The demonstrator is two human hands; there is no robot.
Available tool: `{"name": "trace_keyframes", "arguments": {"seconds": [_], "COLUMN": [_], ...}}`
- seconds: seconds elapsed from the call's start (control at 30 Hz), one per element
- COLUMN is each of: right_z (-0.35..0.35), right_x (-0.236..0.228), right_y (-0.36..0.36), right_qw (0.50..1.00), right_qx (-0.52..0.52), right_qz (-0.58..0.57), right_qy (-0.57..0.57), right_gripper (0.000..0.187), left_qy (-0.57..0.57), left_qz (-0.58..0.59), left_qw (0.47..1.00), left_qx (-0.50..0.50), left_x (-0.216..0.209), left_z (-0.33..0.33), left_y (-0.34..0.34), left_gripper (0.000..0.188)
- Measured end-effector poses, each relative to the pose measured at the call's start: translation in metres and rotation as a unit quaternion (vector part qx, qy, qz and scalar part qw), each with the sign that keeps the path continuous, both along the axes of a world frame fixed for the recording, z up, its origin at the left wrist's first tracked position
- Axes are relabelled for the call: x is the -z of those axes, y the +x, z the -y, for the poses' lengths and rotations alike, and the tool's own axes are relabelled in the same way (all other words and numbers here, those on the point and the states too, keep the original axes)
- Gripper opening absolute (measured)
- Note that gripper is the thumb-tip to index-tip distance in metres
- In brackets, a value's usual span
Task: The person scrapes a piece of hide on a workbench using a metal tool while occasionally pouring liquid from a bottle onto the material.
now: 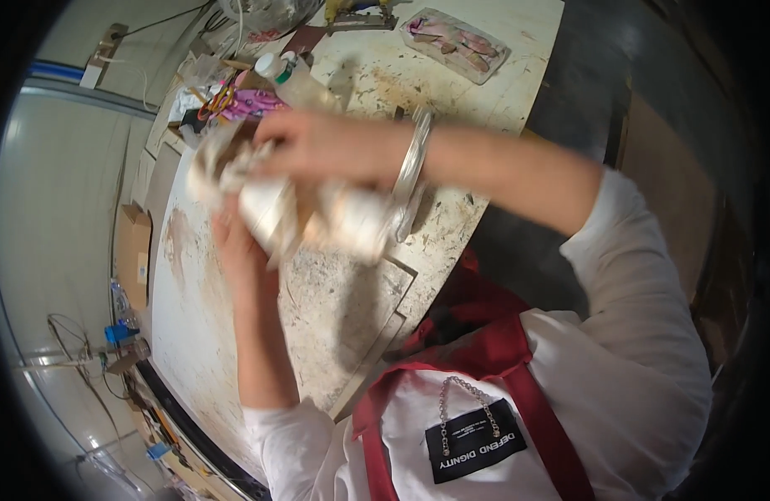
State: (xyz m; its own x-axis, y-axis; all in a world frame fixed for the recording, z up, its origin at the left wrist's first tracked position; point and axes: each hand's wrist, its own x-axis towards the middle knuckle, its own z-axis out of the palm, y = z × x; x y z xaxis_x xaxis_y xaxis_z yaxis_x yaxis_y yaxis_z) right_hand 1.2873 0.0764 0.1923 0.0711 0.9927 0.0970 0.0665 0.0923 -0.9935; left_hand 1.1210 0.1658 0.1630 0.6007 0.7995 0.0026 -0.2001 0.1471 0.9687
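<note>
A cream-white, folded piece that looks like cloth or soft leather (pixel 272 213) is held up over the worktable, smeared by motion. My right hand (pixel 306 144) reaches across from the right and grips its upper part, fingers bent over a crumpled edge. Below it on the left, my left hand (pixel 237 242) grips the lower left side, its fingertips partly hidden behind the folds. One pale flap hangs to the right beneath my right wrist, where a silvery bangle (pixel 412 154) sits. What exactly the piece is, I cannot make out.
Beyond my hands stand a clear bottle with a white cap (pixel 270 65) and a purple patterned cloth (pixel 250 102) with scissors by it. A shallow tray (pixel 456 43) with pink-stained contents lies far right on the stained worktable (pixel 318 292). A yellow-black tool (pixel 360 15) lies at the back.
</note>
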Motion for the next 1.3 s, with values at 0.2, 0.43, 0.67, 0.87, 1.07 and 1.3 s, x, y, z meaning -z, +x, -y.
{"name": "trace_keyframes", "arguments": {"seconds": [0.2, 0.43, 0.67, 0.87, 1.07, 1.3], "right_z": [-0.012, -0.036, -0.045, -0.039, -0.015, -0.022], "right_x": [0.046, 0.132, 0.171, 0.160, 0.144, 0.154], "right_y": [-0.175, -0.280, -0.311, -0.310, -0.322, -0.324], "right_qw": [0.980, 0.947, 0.847, 0.771, 0.775, 0.800], "right_qx": [-0.194, -0.184, -0.160, -0.203, -0.219, -0.214], "right_qz": [-0.043, 0.248, 0.448, 0.573, 0.562, 0.540], "right_qy": [-0.012, 0.092, 0.237, 0.192, 0.190, 0.148], "right_gripper": [0.037, 0.033, 0.041, 0.023, 0.015, 0.012], "left_qy": [-0.041, -0.049, -0.152, 0.010, 0.317, 0.395], "left_qz": [0.063, -0.233, -0.174, -0.502, -0.413, -0.394], "left_qw": [0.993, 0.937, 0.937, 0.847, 0.826, 0.828], "left_qx": [-0.089, -0.254, -0.262, -0.176, -0.217, -0.051], "left_x": [0.020, 0.127, 0.141, 0.132, 0.130, 0.142], "left_z": [0.038, 0.058, 0.026, -0.015, 0.000, -0.018], "left_y": [-0.172, -0.323, -0.444, -0.509, -0.489, -0.429], "left_gripper": [0.041, 0.034, 0.035, 0.024, 0.015, 0.019]}}
